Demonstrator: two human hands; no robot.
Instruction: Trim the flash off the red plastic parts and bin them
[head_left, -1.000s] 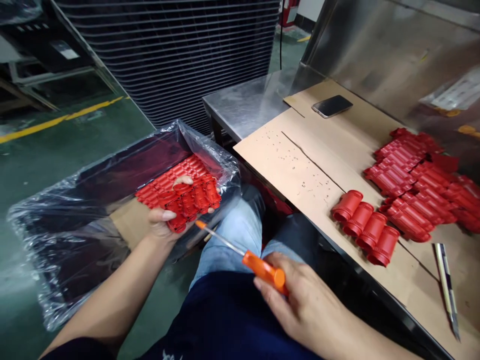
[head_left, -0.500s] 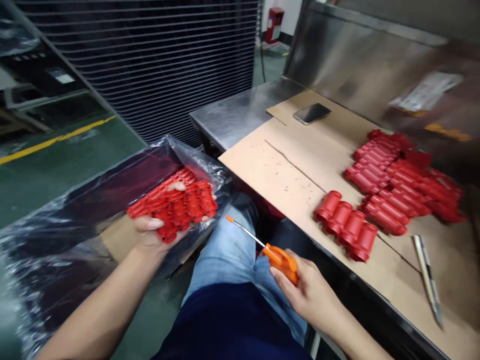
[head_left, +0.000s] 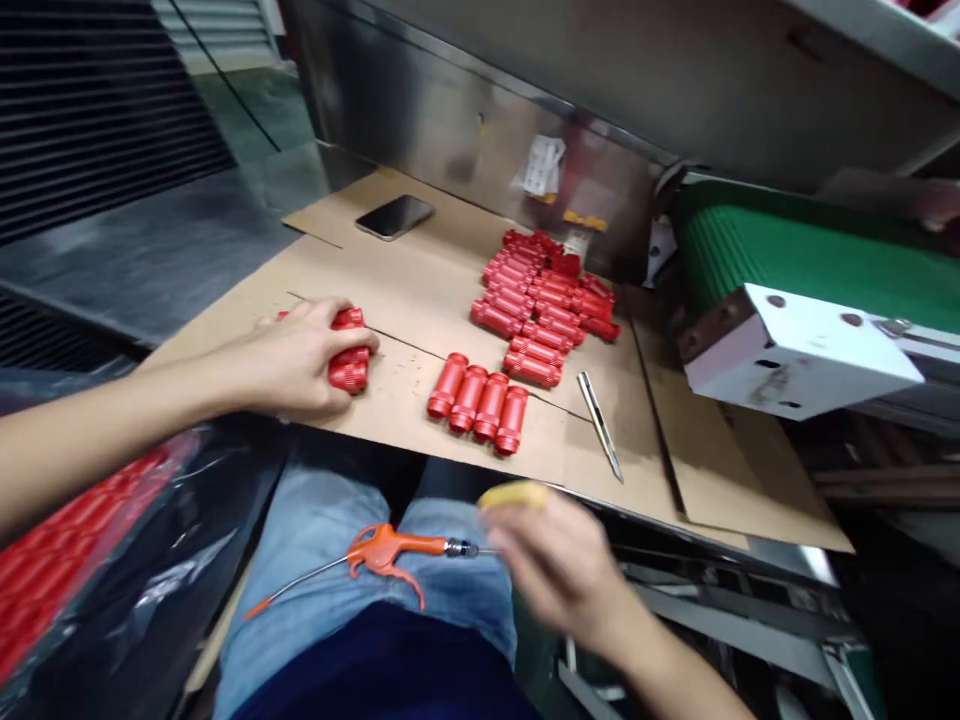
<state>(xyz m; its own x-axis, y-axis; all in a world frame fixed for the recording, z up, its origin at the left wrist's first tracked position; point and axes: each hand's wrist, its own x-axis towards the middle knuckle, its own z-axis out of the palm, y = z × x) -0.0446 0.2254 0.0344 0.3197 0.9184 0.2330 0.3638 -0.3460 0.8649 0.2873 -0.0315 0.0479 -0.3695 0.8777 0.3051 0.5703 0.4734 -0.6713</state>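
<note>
L hand (head_left: 300,355) at 9 o'clock, fingers curled together over red ribbed part (head_left: 349,365) on cardboard (head_left: 405,400). More red parts (head_left: 544,310) at 12. R hand (head_left: 559,560) at 4, blurred, fingers can't tell, yellow item (head_left: 514,495) by it. Orange air gun (head_left: 382,550) on jeans (head_left: 465,600) at 6.

A steel counter (head_left: 142,235) carries overlapping sheets of brown cardboard (head_left: 390,290), with a long slit running across them and small specks scattered near the front. A phone (head_left: 395,217) lies flat near the far edge. At the middle sits a heap of red ribbed plastic parts (head_left: 544,300), and just in front of it a row of four red parts (head_left: 478,405) lies side by side. A smaller red cluster (head_left: 349,365) sits further left, partly covered. A narrow knife (head_left: 598,425) lies angled to the right.
</note>
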